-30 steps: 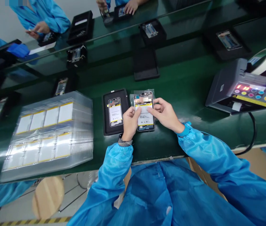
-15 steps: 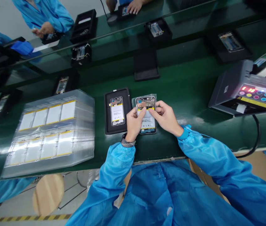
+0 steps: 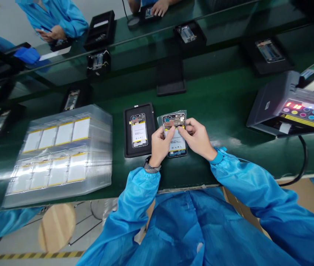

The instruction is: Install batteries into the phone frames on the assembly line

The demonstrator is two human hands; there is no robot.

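The bench [image 3: 218,98] runs in front of the person, with a stack of clear trays [image 3: 103,123] to the left and a tape dispenser [image 3: 273,98] to the right. Nearer the middle, a black tray [image 3: 128,149] holds a second phone [image 3: 139,132], its battery in place, which serves as a handy reference for how level and square things should look.

The phone [image 3: 176,139] being worked on is just right of that tray, back open, its top pointing away from the person; whether it rests on the bench or is slightly lifted, I cannot tell. Resting it flat would seem to give the firmer support.

Both hands are curled in around it. The left hand [image 3: 161,145] grips the left side, the right hand [image 3: 199,139] the right, fingers partly hidden at the edges and thumbs laid on top, tips nearly meeting.

Those thumbs bear on the upper end of the battery [image 3: 177,144], beside the board [image 3: 174,121]. Good practice here, I judge, is even, gentle pressure from the pads, never the nails, and staying off the board's parts. The clear film [image 3: 183,112] peeking out past the phone's top should not bunch underneath.
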